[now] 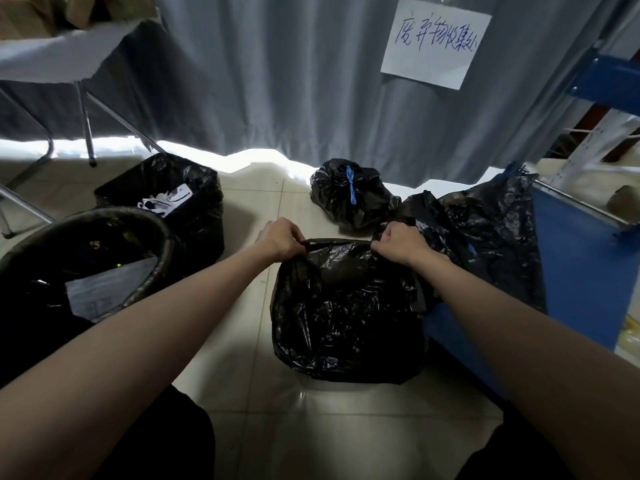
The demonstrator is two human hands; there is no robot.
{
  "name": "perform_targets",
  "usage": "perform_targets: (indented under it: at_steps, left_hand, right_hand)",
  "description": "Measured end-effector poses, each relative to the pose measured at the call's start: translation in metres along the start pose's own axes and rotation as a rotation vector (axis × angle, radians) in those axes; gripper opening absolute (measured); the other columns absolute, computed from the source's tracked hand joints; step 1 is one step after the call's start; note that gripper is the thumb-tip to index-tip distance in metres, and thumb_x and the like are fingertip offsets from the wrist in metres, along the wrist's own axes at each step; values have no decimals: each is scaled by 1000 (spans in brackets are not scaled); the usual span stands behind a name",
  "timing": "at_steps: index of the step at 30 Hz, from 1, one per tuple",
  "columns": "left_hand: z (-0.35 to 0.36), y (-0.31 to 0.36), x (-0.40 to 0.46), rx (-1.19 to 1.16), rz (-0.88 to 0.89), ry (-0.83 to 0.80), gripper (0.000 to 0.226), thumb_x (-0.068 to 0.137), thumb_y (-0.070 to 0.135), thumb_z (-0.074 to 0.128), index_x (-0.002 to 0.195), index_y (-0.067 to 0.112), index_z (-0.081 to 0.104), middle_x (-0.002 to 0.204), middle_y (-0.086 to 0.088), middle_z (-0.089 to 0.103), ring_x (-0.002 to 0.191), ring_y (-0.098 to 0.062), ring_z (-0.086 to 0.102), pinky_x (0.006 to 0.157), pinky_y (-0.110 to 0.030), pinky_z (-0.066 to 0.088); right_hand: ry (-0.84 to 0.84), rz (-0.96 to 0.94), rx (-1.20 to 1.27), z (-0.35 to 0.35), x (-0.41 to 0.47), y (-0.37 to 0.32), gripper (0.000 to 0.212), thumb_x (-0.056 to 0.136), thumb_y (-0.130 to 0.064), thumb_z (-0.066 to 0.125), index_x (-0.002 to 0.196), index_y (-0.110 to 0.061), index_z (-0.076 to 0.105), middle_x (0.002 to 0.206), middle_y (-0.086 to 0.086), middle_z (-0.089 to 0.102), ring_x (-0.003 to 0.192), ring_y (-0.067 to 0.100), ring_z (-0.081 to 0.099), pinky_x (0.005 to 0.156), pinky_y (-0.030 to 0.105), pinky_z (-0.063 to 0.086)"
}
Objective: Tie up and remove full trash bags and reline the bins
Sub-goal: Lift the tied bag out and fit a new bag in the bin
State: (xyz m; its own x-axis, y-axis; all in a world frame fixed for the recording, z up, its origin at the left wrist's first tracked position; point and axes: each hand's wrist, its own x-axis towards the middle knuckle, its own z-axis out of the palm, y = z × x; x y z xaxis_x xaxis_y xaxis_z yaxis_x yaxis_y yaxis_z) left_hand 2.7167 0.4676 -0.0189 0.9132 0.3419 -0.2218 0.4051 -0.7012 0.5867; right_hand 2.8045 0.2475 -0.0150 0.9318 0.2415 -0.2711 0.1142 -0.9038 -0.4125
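We see bare floor (249, 216) open between the lined bins (166, 202) at left and the tied bag (349, 199). A blue cart (571, 271) and a loose bag (491, 237) crowd the right

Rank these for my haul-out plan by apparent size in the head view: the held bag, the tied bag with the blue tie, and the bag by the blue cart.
1. Held bag, largest, though nearest the camera.
2. Bag by the blue cart, close to it; partly hidden, so the order is unsure.
3. Tied bag, clearly smallest, but farthest.
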Motion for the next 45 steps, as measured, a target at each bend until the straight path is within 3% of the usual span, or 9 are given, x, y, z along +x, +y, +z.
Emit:
perform_targets:
  at_steps: [8, 14, 20, 26, 33, 38, 40, 43, 45]
  left_hand:
    - [20, 3, -8, 193, 45, -99, 38, 88, 8, 52, 124, 14, 60, 124, -16, 61, 121, -33, 52, 94, -34, 43]
    - [14, 5, -20, 430, 398, 94, 46, 91, 16, 53, 136, 17, 44, 133, -7, 51, 120, -29, 52, 95, -44, 47]
    - [24, -7, -43, 801, 692, 149, 56, 95, 18, 46, 149, 14, 32, 147, -1, 39, 126, -22, 45, 101, -36, 42]
    - [20, -12, -49, 1046, 709, 137, 68, 97, 25, 42, 155, 12, 10, 159, -2, 18, 127, -23, 43, 100, -36, 41]
    - [25, -9, -45, 1237, 601, 139, 84, 96, 35, 49, 155, 9, -5, 162, -9, 3, 137, -28, 31, 110, -42, 30]
    - [19, 4, -57, 1122, 776, 141, 71, 87, 36, 59, 147, 16, 29, 155, -8, 24, 134, -26, 35, 109, -39, 32]
    - [17, 10, -59, 1032, 873, -54, 60, 82, 48, 65, 134, 24, 47, 144, -2, 38, 129, -24, 41, 105, -36, 36]
    - [18, 14, -64, 981, 721, -451, 57, 74, 67, 64, 115, 28, 65, 118, 1, 62, 112, -23, 59, 95, -34, 47]
    - [20, 12, -72, 1095, 639, -553, 67, 73, 72, 63, 118, 23, 66, 117, -2, 67, 113, -24, 60, 99, -34, 46]
  right_hand:
    - [-223, 52, 147, 5, -11, 17, 45, 91, -12, 53, 133, -11, 39, 129, 16, 53, 118, 31, 52, 97, 33, 42]
    - [127, -344, -141, 10, -34, 9, 50, 91, -9, 54, 138, -16, 40, 135, 11, 44, 121, 32, 47, 103, 43, 41]
    - [282, -447, -443, 20, -60, 17, 54, 84, -3, 62, 133, -17, 46, 132, 7, 35, 110, 29, 44, 78, 38, 48]
    - [176, -317, -375, 16, -70, 29, 75, 78, 11, 61, 137, -26, 33, 131, 12, 31, 72, 32, 51, 61, 40, 41]
    - [73, -231, -286, 12, -68, 34, 72, 88, -3, 65, 143, -25, 24, 131, 15, 39, 78, 32, 55, 64, 41, 43]
    - [181, -304, -486, 7, -77, 23, 65, 88, -33, 71, 139, -20, 33, 138, 12, 32, 114, 35, 49, 80, 43, 46]
    - [209, -417, -592, 5, -83, 17, 49, 87, -33, 70, 127, -18, 46, 134, 10, 38, 117, 31, 44, 88, 40, 43]
    - [-33, -564, -577, 3, -94, 12, 13, 89, -35, 64, 96, -24, 65, 110, 0, 59, 112, 24, 48, 86, 34, 33]
    - [-229, -590, -711, 5, -102, 16, 24, 94, -46, 55, 96, -27, 70, 106, -1, 65, 116, 23, 48, 99, 39, 30]
